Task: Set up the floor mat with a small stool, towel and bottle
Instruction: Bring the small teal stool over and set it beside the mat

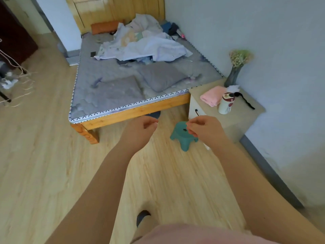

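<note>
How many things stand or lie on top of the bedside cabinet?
5: a vase of flowers at the back, a pink towel, a bottle, white paper, a black cord. Others may be hidden.

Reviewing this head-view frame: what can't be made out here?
- Floor mat: not visible anywhere in this view.
- Teal stool: right hand covers part of its seat.
- Bottle: label too small to read.
- Dark item under the bed: mostly hidden by the frame.
- Foot: blurred.
</note>
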